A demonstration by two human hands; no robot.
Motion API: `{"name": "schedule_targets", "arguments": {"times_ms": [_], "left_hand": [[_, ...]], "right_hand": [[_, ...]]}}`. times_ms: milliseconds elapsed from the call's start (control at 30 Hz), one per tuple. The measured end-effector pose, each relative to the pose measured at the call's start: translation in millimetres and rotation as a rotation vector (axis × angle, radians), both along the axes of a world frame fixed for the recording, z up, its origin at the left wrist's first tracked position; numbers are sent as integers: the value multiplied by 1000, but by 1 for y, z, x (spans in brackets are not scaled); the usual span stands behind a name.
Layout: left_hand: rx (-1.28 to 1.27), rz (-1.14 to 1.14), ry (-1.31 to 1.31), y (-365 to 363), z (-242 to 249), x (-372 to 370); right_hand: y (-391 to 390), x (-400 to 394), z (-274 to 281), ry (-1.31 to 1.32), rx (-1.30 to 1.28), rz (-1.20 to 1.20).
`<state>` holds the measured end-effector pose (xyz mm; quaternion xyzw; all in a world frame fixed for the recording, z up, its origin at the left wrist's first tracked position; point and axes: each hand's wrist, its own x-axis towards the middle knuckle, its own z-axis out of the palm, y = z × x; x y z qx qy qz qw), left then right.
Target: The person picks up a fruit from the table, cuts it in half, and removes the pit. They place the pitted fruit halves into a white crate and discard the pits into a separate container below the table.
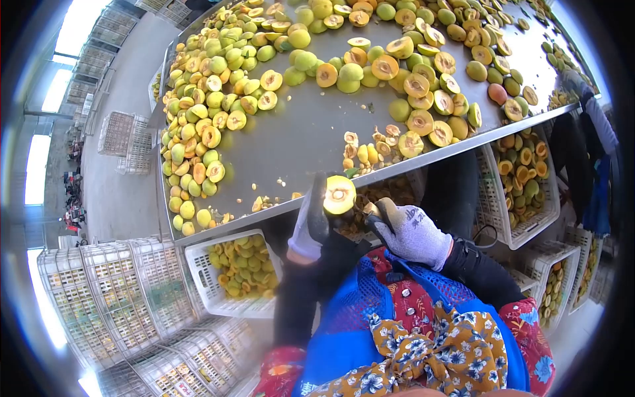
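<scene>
My left hand [311,225], in a grey-and-black glove, grips a halved yellow-green peach [339,194] just over the table's front edge. The cut face is turned up and shows the stone cavity. To its right is my right hand [415,233], in a pale glove with dark fingertips. Its fingers are closed, and a small tan piece shows at the fingertips; what tool or thing they hold is hidden. On the metal table [278,152] ahead lie removed stones and pulp [370,151] beside more peach halves [423,99].
A heap of peaches [211,99] covers the table's left side. Below the edge stand a white crate of peach pieces [241,264] and another full crate [522,178]. Stacked crates [126,278] rise at left. A co-worker's gloved hand [574,83] is at far right.
</scene>
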<state>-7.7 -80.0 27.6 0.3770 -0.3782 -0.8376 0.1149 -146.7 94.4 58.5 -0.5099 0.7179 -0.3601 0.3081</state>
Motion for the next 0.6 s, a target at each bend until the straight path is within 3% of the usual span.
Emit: {"name": "schedule_targets", "arguments": {"times_ms": [33,100,167,200,300,367,600], "left_hand": [[16,87,1,18,8,-5],[-311,-9,50,31,-53,16],[-737,-149,82,37,-60,22],[-1001,-241,87,41,-33,19],[-1415,-278,60,52,6,11],[-1491,-237,-23,59,9,11],[-1090,-82,-61,69,15,5]], "right_hand": [[1,3,0,40,10,5],[6,9,-2,54,12,1],[10,12,-3,42,-8,2],[12,14,-2,49,19,4],[16,18,3,83,63,11],[18,21,3,130,49,19],[22,19,0,121,57,75]]}}
